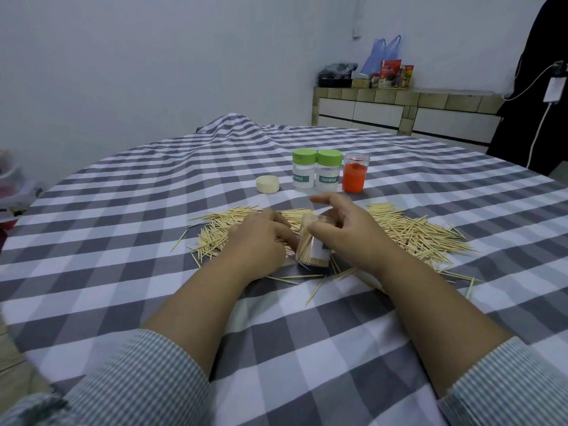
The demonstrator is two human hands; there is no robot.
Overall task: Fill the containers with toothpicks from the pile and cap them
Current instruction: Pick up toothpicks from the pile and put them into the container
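A person in striped sleeves works at a table under a grey-and-white checked cloth (129, 210), both hands meeting over a pile (408, 232) of toothpicks. The right hand (347, 229) curls its thumb and fingers round a clear jar (312, 244), tilted and already packed with toothpicks, its open mouth turned away from the person and its base nearer them. The jar sits low in that grip, at the near edge of the pile. The left hand (261, 241) lies just left of the jar, fingers bent down onto the pile beside the jar's mouth; whether it pinches any toothpicks cannot be told. Beyond the pile stand two green-capped jars (316, 172), touching side by side, with an orange jar (355, 176) just to their right and a loose cream cap (268, 184) to their left.
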